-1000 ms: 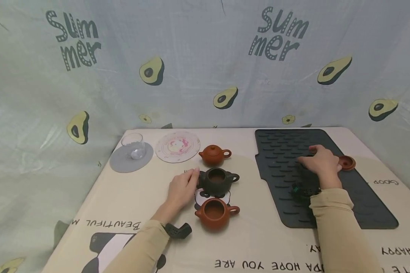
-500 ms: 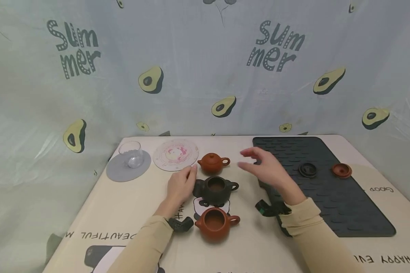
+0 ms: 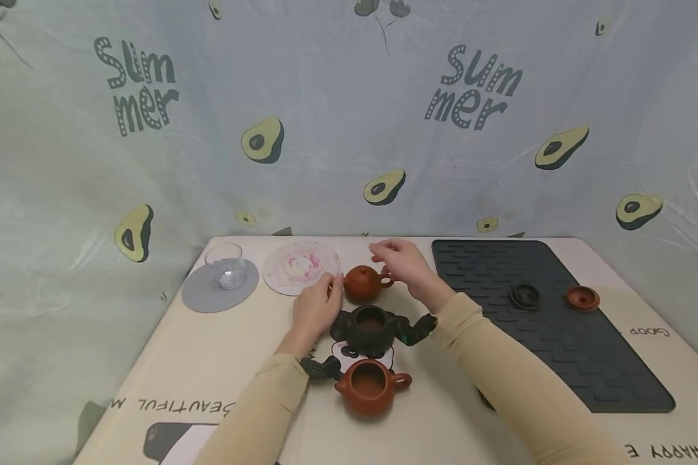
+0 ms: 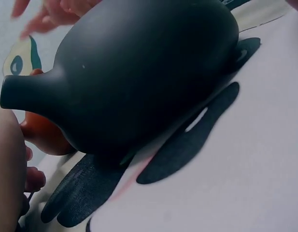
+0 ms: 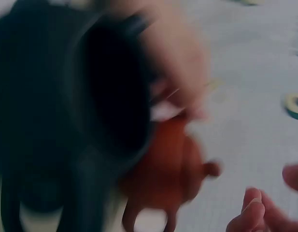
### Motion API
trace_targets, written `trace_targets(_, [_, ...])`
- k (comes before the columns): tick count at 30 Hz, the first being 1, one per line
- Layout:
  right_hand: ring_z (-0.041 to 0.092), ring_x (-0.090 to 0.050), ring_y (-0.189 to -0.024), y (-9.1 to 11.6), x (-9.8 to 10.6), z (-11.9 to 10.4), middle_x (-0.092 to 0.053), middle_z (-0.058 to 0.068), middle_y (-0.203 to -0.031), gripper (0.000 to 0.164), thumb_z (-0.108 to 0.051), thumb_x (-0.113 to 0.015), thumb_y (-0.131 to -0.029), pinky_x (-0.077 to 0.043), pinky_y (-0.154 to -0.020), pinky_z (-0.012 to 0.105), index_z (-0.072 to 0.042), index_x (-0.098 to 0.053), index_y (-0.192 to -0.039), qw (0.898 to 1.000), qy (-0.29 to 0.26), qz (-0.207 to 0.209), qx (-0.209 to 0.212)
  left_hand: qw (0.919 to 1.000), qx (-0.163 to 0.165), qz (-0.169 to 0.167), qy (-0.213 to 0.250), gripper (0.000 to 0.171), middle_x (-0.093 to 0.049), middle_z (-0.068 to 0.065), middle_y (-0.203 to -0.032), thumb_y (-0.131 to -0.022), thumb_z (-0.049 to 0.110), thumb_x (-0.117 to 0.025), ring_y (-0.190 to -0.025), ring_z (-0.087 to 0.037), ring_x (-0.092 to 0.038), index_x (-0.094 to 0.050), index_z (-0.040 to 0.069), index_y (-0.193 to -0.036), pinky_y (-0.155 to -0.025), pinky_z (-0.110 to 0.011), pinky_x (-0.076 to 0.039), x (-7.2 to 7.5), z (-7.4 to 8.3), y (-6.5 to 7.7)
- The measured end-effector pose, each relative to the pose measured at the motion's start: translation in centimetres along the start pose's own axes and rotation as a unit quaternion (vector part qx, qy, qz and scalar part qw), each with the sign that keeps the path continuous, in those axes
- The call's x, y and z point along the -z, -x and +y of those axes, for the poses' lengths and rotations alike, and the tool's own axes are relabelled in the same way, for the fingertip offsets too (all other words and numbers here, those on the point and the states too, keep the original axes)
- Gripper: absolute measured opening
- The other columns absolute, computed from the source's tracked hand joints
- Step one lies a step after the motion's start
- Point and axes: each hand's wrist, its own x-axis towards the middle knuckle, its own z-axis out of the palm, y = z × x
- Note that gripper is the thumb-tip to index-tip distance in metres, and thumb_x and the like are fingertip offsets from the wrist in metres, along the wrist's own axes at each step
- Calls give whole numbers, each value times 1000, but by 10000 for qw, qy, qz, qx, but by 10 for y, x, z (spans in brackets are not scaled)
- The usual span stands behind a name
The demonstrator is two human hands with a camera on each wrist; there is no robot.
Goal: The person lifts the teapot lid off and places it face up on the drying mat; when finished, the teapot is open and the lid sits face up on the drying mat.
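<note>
Three teapots stand in a column on the table: an orange-brown lidded teapot point(image 3: 363, 285) at the back, a black lidless teapot point(image 3: 370, 330) in the middle and an orange-brown lidless teapot point(image 3: 368, 389) in front. My left hand point(image 3: 317, 310) holds the back teapot at its spout, which the fingers hide in the head view. My right hand point(image 3: 404, 268) hovers over that teapot's handle side, thumb and fingers apart, fingertips above the lid point(image 5: 192, 169). The black teapot point(image 4: 144, 72) fills much of both wrist views. Its lid point(image 3: 525, 296) and an orange-brown lid point(image 3: 582, 298) lie upside down on the dark mat.
The ridged dark mat point(image 3: 576, 368) covers the right of the table. At the back left, a clear glass cup point(image 3: 230, 274) stands on a grey round mat point(image 3: 200, 294). Beside it lies a pink-patterned round mat point(image 3: 285, 271).
My right hand has let go of the black lid on the mat and moved left to the back teapot. My left hand has shifted from the black teapot's spout to the back teapot's spout.
</note>
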Motion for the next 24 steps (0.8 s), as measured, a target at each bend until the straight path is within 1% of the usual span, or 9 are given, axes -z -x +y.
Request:
trace_targets(1, [29,-60,-100,-2,-4,1,-65,15,-124,43,-39,-58,-104,-52,-89,42,-7,-62,-133,9953,934,110,240,10000,17,-55,-10,38,-58,-1,-70,-108,45,-43,-66,-26,-58,-62,17,-92,-63,-44,-43,-1,0,0])
trace_targets(2, [29,-62,-98,-4,-7,2,-67,14,-118,43,-41,-59,-103,-53,-86,43,-8,-64,-130,9826,1784,235,459,10000,21,-81,-15,38,-58,-1,-69,-108,46,-43,-66,-26,-58,-62,17,-94,-62,-43,-42,-1,0,0])
trace_targets(4, [27,-64,-93,-7,-13,5,-69,12,-110,43,-44,-61,-101,-55,-80,41,-8,-68,-124,9462,3088,462,852,10000,19,-95,-16,38,-56,0,-69,-109,47,-41,-65,-26,-56,-62,18,-95,-62,-43,-41,-1,1,0])
trace_targets(5, [25,-64,-90,-8,-15,6,-70,10,-105,41,-44,-62,-100,-55,-77,40,-9,-70,-121,9291,3525,526,989,10000,12,-84,-7,37,-56,0,-68,-109,47,-41,-65,-26,-56,-62,18,-96,-61,-43,-40,-2,1,0])
trace_targets(6, [24,-64,-87,-9,-17,8,-71,8,-101,39,-44,-63,-100,-55,-75,39,-10,-72,-117,9178,3789,531,1061,10000,11,-82,-6,37,-55,0,-68,-109,46,-41,-64,-25,-55,-61,18,-95,-61,-42,-40,-2,1,0])
trace_targets(9, [20,-62,-79,-9,-21,10,-71,4,-93,32,-42,-65,-100,-53,-68,35,-13,-77,-107,8992,4189,447,1182,9999,6,-110,-77,36,-54,1,-65,-109,45,-41,-63,-25,-54,-59,19,-92,-60,-41,-38,-2,1,2])
trace_targets(17, [18,-62,-79,-10,-27,7,-71,2,-90,24,-37,-72,-97,-53,-72,35,-13,-76,-101,8770,4513,394,1600,9998,-132,62,-99,34,-48,1,-61,-109,40,-44,-59,-25,-49,-55,19,-85,-55,-39,-34,-3,0,2])
trace_targets(21, [19,-61,-80,-11,-30,8,-69,3,-90,24,-36,-74,-96,-55,-74,36,-12,-76,-102,8789,4464,459,1620,9998,-136,80,-117,34,-47,1,-61,-109,39,-46,-58,-25,-48,-54,18,-84,-55,-40,-34,-3,0,1])
trace_targets(24, [18,-62,-82,-8,-28,9,-69,1,-91,20,-33,-74,-96,-54,-77,35,-14,-77,-101,8907,4184,605,1673,9998,-127,20,-130,34,-47,2,-61,-109,40,-45,-58,-25,-49,-54,19,-85,-56,-40,-35,-5,1,1])
